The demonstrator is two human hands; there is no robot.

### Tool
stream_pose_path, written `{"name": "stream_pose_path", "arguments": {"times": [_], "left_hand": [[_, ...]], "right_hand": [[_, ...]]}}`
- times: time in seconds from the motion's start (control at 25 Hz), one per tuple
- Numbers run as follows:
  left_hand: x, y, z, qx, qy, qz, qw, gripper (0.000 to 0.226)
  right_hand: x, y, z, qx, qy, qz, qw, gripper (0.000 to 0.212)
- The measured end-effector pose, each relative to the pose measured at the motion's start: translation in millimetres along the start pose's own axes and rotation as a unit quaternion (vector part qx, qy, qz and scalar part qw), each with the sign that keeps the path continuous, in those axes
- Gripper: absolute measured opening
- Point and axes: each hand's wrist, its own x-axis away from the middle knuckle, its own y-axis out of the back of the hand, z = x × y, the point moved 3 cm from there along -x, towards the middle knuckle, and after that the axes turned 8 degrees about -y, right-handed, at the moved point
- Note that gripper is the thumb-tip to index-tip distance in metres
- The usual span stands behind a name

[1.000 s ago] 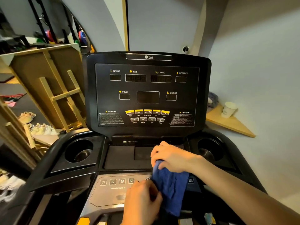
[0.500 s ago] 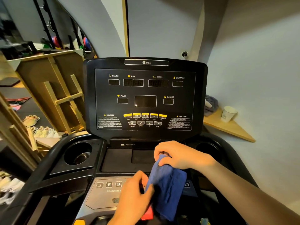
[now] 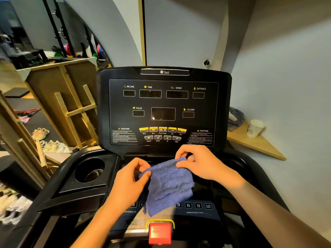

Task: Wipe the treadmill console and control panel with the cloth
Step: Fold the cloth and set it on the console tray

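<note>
The black treadmill console [image 3: 163, 104] stands upright ahead, with dark displays and a row of yellow buttons [image 3: 162, 129]. Below it lies the control panel [image 3: 194, 205] with number keys and a red stop button [image 3: 160, 233]. A blue cloth [image 3: 169, 183] hangs in the air over the panel, just below the console's lower edge. My left hand [image 3: 129, 181] pinches its left top corner. My right hand [image 3: 198, 163] pinches its right top corner. The cloth hides the panel's middle.
A round cup holder [image 3: 89, 171] sits left of the panel. A wooden shelf [image 3: 258, 142] on the right wall carries a paper cup [image 3: 255, 127] and a grey bundle. Wooden frames [image 3: 71, 108] and shoes [image 3: 40, 134] stand at the left.
Both hands have risen toward the console and moved apart, spreading the cloth between them. It was bunched under the right hand before. The view has tilted down, showing the red stop button.
</note>
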Motion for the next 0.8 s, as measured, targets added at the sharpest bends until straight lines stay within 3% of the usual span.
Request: {"name": "stream_pose_path", "arguments": {"times": [0.16, 0.36, 0.56, 0.8], "left_hand": [[-32.2, 2.6, 17.6, -0.050, -0.004, 0.004, 0.999, 0.020], [-59.4, -12.0, 42.1, -0.089, -0.020, 0.038, 0.995, 0.018], [-64.9, -23.5, 56.3, -0.168, -0.116, 0.065, 0.977, 0.011], [-59.0, -29.6, 66.0, -0.273, -0.200, 0.067, 0.939, 0.013]], "right_hand": [[-10.1, -10.8, -13.6, -0.004, -0.028, -0.076, 0.997, 0.012], [-19.0, -27.7, -35.5, 0.059, -0.060, -0.103, 0.991, 0.009], [-21.5, -41.4, -44.3, 0.207, -0.038, -0.121, 0.970, 0.009], [-26.5, -50.5, -48.9, 0.288, -0.037, -0.137, 0.947, 0.013]]}}
